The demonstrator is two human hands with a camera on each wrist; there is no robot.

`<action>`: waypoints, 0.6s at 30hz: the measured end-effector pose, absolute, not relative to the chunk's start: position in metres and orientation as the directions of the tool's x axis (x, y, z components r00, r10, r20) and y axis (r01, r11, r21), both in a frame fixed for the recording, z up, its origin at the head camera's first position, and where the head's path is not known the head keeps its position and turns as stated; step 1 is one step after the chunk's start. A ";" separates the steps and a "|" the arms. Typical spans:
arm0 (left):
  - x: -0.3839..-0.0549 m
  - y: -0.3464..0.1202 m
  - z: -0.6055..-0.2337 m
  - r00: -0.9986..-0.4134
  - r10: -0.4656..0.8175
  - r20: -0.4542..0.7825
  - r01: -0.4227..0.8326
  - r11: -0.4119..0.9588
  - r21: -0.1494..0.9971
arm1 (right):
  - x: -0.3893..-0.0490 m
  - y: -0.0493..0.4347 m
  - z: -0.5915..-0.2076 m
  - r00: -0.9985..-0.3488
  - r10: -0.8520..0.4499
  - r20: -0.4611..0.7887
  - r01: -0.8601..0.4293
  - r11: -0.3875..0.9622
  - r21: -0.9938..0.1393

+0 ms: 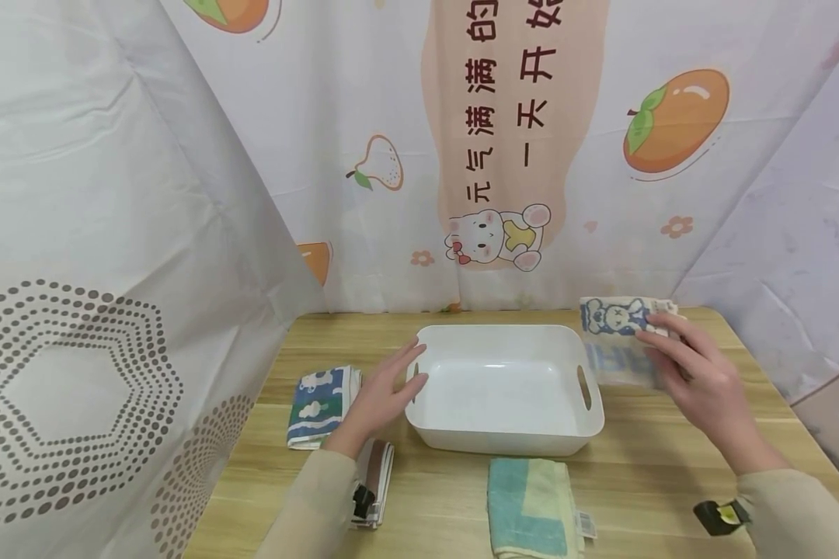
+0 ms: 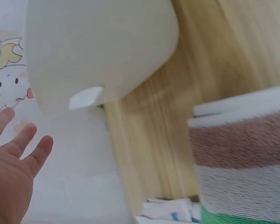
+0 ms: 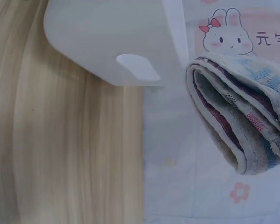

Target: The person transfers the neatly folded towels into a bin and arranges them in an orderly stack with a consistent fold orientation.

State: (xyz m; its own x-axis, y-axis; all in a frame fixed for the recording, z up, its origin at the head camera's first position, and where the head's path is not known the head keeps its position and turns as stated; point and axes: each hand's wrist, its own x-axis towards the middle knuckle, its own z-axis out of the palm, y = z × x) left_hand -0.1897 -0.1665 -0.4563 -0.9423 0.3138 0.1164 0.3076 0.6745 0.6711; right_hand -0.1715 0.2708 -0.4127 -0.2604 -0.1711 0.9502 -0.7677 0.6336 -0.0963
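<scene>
A white rectangular plastic basin (image 1: pixel 499 442) with a cut-out handle at each end stands in the middle of the table. My right hand (image 1: pixel 702 376) pinches a folded cream and blue towel (image 1: pixel 614 318) with a bear pattern, raised beside the basin's right end. The right wrist view shows the folded layers of this towel (image 3: pixel 242 116) at their edge. My left hand (image 1: pixel 384 396) is at the basin's left rim, its fingers extended. In the left wrist view the fingers (image 2: pixel 37 156) are spread and hold nothing.
On the left lies a folded blue and green towel (image 1: pixel 318 404). A brown-striped towel (image 1: pixel 375 481) sits partly under my left forearm in the head view. In front of the basin is a teal and yellow towel (image 1: pixel 527 505) with a label. A printed curtain (image 1: pixel 391 264) hangs behind the table.
</scene>
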 end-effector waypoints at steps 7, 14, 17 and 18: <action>-0.192 -0.153 -0.445 -0.924 0.354 0.142 0.356 0.669 0.652 | -0.174 0.262 -0.405 -0.252 -0.193 0.948 -0.774 0.628 -0.078; -0.196 -0.138 -0.435 -0.900 0.401 0.173 0.411 0.642 0.648 | -0.178 0.249 -0.405 -0.252 -0.213 0.944 -0.793 0.604 -0.075; -0.198 -0.130 -0.431 -0.900 0.404 0.163 0.408 0.648 0.643 | -0.180 0.243 -0.406 -0.252 -0.217 0.943 -0.804 0.589 -0.079; -0.199 -0.127 -0.431 -0.901 0.405 0.157 0.404 0.646 0.648 | -0.181 0.241 -0.406 -0.250 -0.217 0.944 -0.809 0.583 -0.080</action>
